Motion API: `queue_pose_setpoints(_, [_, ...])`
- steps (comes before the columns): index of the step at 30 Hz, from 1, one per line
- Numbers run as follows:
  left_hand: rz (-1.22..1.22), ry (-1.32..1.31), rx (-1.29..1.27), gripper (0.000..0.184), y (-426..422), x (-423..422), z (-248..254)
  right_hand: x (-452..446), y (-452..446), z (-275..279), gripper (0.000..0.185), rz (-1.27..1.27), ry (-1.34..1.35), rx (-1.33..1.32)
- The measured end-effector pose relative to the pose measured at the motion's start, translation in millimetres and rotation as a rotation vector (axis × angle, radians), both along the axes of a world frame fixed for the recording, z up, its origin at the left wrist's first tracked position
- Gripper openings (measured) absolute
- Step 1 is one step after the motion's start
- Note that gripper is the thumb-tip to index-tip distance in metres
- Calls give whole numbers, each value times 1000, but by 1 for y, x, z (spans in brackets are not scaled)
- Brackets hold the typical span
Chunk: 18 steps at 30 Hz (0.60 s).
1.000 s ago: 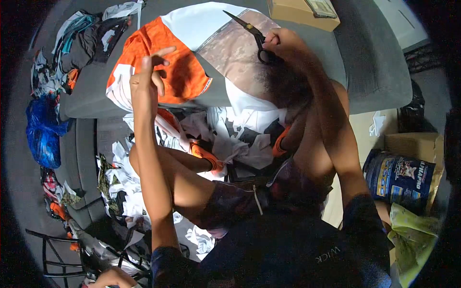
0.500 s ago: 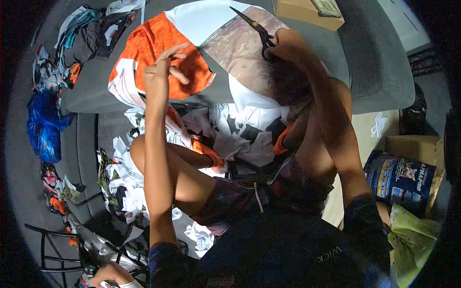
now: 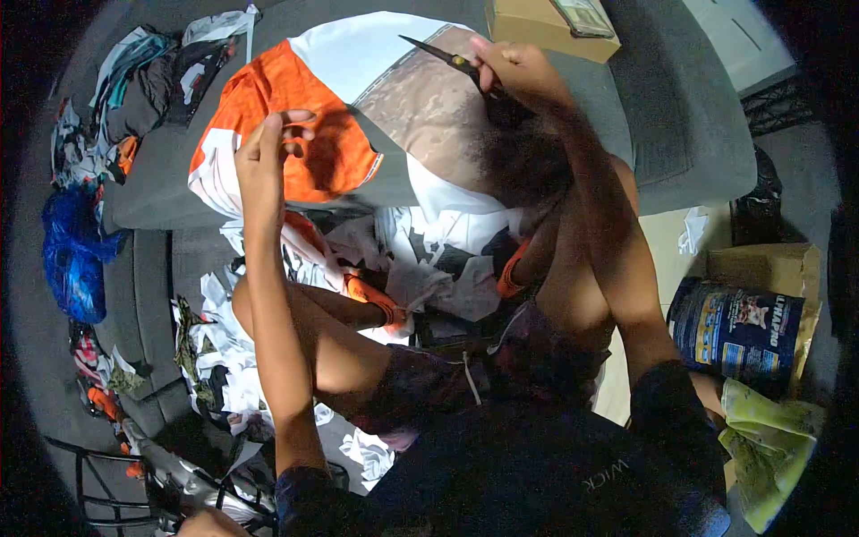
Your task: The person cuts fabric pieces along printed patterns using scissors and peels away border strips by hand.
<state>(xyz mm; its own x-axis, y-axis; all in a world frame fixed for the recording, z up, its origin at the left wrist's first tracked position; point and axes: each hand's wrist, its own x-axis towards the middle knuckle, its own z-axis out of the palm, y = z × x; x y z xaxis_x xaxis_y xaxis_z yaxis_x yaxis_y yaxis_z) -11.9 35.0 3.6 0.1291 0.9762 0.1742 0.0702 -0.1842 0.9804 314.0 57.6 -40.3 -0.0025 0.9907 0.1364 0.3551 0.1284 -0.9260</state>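
My right hand (image 3: pixel 519 73) is closed on black scissors (image 3: pixel 447 58), whose blades point up and left over the camouflage-print section of cloth. My left hand (image 3: pixel 273 148) is raised above the orange cloth (image 3: pixel 313 107), fingers apart and partly curled, holding nothing. The orange cloth lies on the grey sofa seat. Beside it lies white and brown camouflage-patterned cloth (image 3: pixel 420 107), with a white strip hanging over the seat's front edge.
Many white scraps (image 3: pixel 237 349) lie around my feet. A cardboard box (image 3: pixel 546 27) sits at the back. On the left are a blue bag (image 3: pixel 73 255) and cloth piles. A printed bag (image 3: pixel 735 331) and green cloth (image 3: pixel 769 447) are at right. Another person's hand (image 3: pixel 210 524) shows bottom left.
The scissors have tilted flatter in my right hand, their handles now mostly hidden. My left hand has shifted left, and its fingers have curled somewhat. The other person's hand has moved lower.
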Motion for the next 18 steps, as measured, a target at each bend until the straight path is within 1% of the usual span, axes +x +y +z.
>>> queue_pose_setpoints(6, [-25, 81, 19, 35, -1, 7, -2, -18, -12, 20, 44, -97, 59, -119])
queue_pose_setpoints(10, [-105, 154, 20, 34, 4, 8, -11, -13, -15, 23, 35, -117, 57, -80])
queue_pose_setpoints(12, [-127, 155, 17, 34, 3, 13, -12, -15, -7, 14, 30, -273, -7, -146])
queue_pose_setpoints(13, [-129, 171, 13, 34, 2, 13, -11, -16, -11, 19, 30, -286, -15, -139])
queue_pose_setpoints(15, [-124, 208, 6, 35, 0, 13, -8, -23, -22, 33, 25, -202, 110, -41])
queue_pose_setpoints(16, [-129, 204, 15, 35, -1, 15, -7, -21, -17, 29, 25, -208, 106, -33])
queue_pose_setpoints(18, [-136, 251, 34, 34, -4, 18, -6, -9, 4, 1, 24, -55, -167, 419])
